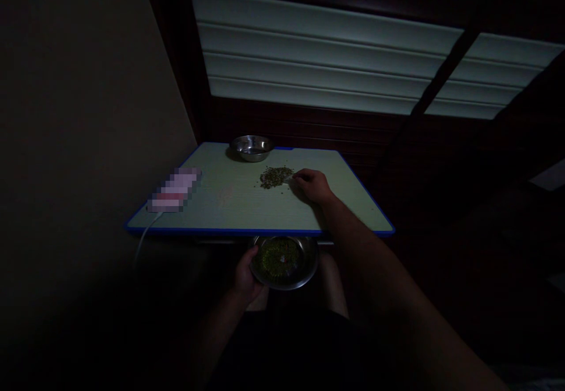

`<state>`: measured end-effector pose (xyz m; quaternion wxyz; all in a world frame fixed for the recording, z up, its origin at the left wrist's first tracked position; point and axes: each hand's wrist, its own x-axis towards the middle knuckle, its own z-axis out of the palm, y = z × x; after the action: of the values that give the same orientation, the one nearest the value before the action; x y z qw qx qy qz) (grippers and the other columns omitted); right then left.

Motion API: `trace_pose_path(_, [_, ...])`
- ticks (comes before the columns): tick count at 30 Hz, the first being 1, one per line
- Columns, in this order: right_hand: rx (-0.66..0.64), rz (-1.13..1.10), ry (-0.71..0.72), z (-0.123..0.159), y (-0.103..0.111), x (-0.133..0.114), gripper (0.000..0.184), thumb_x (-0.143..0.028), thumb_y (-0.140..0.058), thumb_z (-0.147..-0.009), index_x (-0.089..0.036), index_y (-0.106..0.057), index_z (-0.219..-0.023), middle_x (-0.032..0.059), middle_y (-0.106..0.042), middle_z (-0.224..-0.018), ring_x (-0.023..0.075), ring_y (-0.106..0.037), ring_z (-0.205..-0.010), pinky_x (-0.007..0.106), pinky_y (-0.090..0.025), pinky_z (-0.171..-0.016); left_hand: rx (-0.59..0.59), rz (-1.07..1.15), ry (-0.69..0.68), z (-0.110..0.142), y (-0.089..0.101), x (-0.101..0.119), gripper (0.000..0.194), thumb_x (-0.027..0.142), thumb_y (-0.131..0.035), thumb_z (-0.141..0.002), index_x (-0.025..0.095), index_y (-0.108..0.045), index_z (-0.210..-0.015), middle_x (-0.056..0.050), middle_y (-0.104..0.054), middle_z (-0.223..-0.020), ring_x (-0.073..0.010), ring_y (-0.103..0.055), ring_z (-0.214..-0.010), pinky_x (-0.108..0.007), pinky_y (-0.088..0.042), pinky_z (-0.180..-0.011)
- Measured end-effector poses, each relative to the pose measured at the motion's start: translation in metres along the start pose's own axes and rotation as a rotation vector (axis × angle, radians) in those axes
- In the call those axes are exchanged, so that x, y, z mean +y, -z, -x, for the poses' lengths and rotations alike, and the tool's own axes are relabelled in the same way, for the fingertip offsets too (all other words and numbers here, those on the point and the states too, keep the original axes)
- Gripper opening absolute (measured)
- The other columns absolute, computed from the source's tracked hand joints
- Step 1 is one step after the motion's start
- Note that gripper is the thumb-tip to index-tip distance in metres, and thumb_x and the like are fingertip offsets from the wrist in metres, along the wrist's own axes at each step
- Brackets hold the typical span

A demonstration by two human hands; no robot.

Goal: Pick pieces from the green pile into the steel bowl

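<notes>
My left hand (248,274) grips the left rim of a steel bowl (312,261), thumb over the edge, just below the table's front edge and over my lap. Small green beans or seeds (273,259) lie in that bowl, with a small pale spot among them. On the table, my right hand (312,185) is closed in a pinch at the right side of a pile of small greenish-brown beans or seeds (274,177). Something small and pale shows by its fingertips, too dim to name.
The light table (220,211) has a blue edge. A second steel bowl (252,155) stands at its back left. At the left edge lies a blurred pinkish phone-like object (175,189) with a white cable (143,238). A wall is at the left, dark panelling with pale slats (318,61) behind.
</notes>
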<state>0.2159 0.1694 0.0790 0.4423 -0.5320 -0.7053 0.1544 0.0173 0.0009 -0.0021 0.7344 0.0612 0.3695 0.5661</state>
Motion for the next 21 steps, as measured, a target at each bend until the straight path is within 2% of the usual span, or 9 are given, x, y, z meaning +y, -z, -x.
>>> trace_pose_path(4, [-0.005, -0.011, -0.026, -0.0007, -0.0008, 0.0021, 0.018, -0.023, -0.059, -0.076, -0.017, -0.073, -0.085, 0.0035, -0.073, -0.083, 0.0159, -0.065, -0.077, 0.028, -0.049, -0.076, -0.002, 0.003, -0.003, -0.0004, 0.0009, -0.0007, 0.019, 0.024, -0.059, -0.075, 0.014, -0.073, -0.084, -0.009, -0.077, -0.080, -0.0274, -0.071, -0.088, -0.041, -0.053, -0.087])
trace_pose_path(7, [0.002, -0.012, -0.051, -0.0008, -0.0014, 0.0024, 0.017, -0.022, -0.060, -0.075, -0.017, -0.073, -0.084, 0.0037, -0.073, -0.080, 0.0162, -0.064, -0.075, 0.028, -0.049, -0.075, -0.019, 0.005, -0.001, -0.0008, 0.0014, -0.0007, 0.020, 0.025, -0.059, -0.075, 0.014, -0.073, -0.085, -0.009, -0.077, -0.081, -0.0289, -0.070, -0.092, -0.043, -0.053, -0.088])
trace_pose_path(21, [-0.031, 0.001, 0.005, -0.0013, -0.0019, 0.0017, 0.017, -0.022, -0.060, -0.076, -0.018, -0.073, -0.085, 0.0040, -0.074, -0.085, 0.0165, -0.065, -0.079, 0.029, -0.049, -0.078, 0.001, -0.002, 0.004, -0.0023, 0.0033, -0.0009, 0.020, 0.024, -0.060, -0.075, 0.013, -0.073, -0.085, -0.009, -0.077, -0.081, -0.0284, -0.070, -0.090, -0.042, -0.053, -0.088])
